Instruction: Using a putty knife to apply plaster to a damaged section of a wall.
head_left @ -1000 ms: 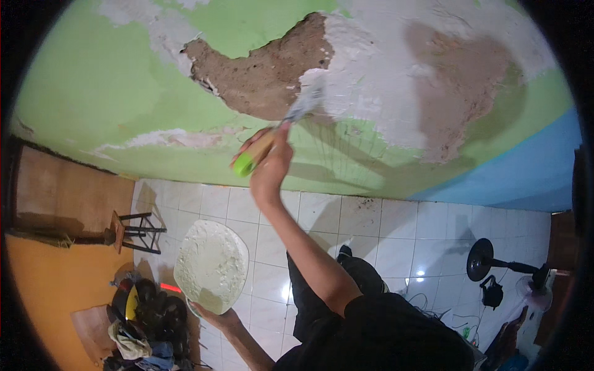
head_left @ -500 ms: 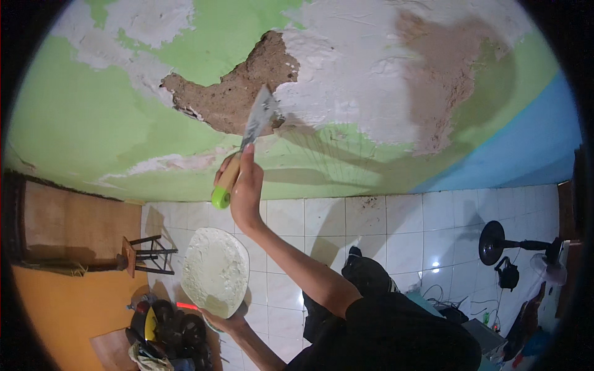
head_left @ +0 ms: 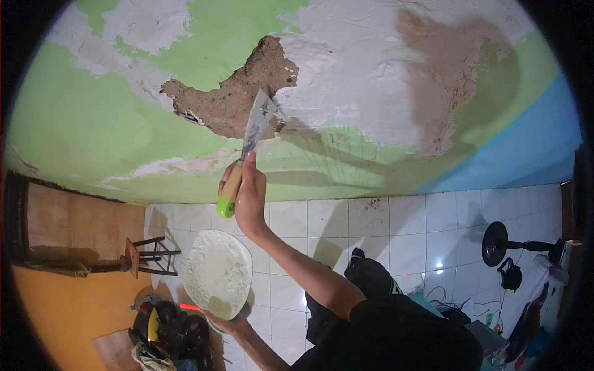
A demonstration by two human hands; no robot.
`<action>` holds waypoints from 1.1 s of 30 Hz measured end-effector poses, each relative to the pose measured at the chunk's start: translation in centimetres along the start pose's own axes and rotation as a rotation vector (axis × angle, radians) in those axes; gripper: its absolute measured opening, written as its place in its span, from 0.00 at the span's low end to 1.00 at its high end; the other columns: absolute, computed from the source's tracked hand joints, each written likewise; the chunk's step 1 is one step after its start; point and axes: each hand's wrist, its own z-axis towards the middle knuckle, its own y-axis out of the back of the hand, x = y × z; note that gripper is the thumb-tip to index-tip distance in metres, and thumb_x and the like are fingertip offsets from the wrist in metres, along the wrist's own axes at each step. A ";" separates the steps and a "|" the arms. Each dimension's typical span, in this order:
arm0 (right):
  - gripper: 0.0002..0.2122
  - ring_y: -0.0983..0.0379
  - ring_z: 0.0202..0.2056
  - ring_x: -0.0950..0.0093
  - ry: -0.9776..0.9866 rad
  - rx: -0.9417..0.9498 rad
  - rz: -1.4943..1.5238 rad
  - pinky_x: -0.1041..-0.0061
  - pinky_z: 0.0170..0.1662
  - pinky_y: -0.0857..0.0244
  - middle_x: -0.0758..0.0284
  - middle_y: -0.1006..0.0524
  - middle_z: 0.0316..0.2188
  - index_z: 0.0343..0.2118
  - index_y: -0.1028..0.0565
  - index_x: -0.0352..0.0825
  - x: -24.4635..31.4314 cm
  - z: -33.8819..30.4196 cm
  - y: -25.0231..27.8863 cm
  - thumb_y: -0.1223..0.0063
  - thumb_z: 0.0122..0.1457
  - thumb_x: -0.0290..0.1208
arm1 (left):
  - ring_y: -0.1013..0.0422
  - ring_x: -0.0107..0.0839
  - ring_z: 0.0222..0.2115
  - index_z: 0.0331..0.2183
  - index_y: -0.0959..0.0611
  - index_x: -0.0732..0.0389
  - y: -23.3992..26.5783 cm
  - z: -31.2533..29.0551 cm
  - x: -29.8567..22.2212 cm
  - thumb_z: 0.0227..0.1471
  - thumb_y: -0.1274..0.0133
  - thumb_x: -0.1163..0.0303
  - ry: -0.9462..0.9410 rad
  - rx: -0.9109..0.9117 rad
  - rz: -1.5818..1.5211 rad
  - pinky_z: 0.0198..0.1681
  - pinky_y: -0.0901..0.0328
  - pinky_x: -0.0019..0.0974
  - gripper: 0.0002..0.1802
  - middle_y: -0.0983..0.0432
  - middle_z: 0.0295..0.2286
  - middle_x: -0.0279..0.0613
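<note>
White paste (head_left: 213, 260) is seemingly being spread, right hand (head_left: 250, 196) gripping scraper (head_left: 255, 125), left hand (head_left: 235, 323) holding plate (head_left: 226, 311), next stroke likely needing flat pressure.

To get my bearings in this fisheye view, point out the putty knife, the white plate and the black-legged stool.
Putty knife (head_left: 257, 122): head view, on the blade.
White plate (head_left: 222, 313): head view, on the lower rim.
Black-legged stool (head_left: 132, 256): head view, on the seat.

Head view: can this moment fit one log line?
Right grip: putty knife; Blade: before brown patch, contact unclear; Left grip: dish, pale paste inside; Wall: green, white, blue
</note>
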 end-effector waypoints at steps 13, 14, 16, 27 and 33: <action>0.25 0.35 0.19 0.81 0.171 -0.129 -0.048 0.78 0.25 0.40 0.70 0.32 0.15 0.22 0.31 0.31 2.1 3.8 0.7 0.70 0.72 0.43 | 0.42 0.41 0.59 0.60 0.40 0.67 -1.8 -1.6 0.7 0.58 0.53 0.66 -0.090 0.030 0.208 0.62 0.46 0.46 0.32 0.43 0.59 0.54; 0.25 0.35 0.19 0.81 0.154 -0.082 -0.113 0.77 0.25 0.40 0.70 0.32 0.15 0.21 0.31 0.30 1.9 3.4 0.6 0.70 0.72 0.42 | 0.41 0.42 0.58 0.60 0.39 0.66 -1.7 -1.6 0.8 0.57 0.53 0.68 -0.136 0.032 0.316 0.62 0.45 0.46 0.32 0.43 0.59 0.54; 0.25 0.35 0.19 0.81 0.122 -0.001 -0.119 0.78 0.25 0.41 0.70 0.32 0.15 0.22 0.31 0.30 2.0 2.5 0.6 0.70 0.72 0.42 | 0.43 0.44 0.59 0.61 0.40 0.64 -1.6 -1.7 0.9 0.57 0.55 0.54 -0.135 0.038 0.407 0.61 0.45 0.50 0.37 0.43 0.59 0.51; 0.12 0.32 0.18 0.60 0.422 0.195 -0.963 0.66 0.24 0.41 0.56 0.31 0.17 0.33 0.31 0.27 9.2 1.7 7.3 0.52 0.65 0.34 | 0.44 0.46 0.60 0.62 0.40 0.60 -1.2 -0.9 0.5 0.58 0.60 0.39 -0.003 0.022 0.212 0.61 0.43 0.54 0.42 0.43 0.59 0.47; 0.12 0.30 0.21 0.55 0.334 0.047 -1.209 0.61 0.25 0.40 0.54 0.30 0.18 0.31 0.32 0.28 14.3 2.1 11.2 0.52 0.65 0.34 | 0.43 0.44 0.58 0.61 0.40 0.61 -0.6 1.6 -1.0 0.59 0.61 0.39 0.002 -0.017 0.187 0.60 0.43 0.51 0.42 0.43 0.59 0.47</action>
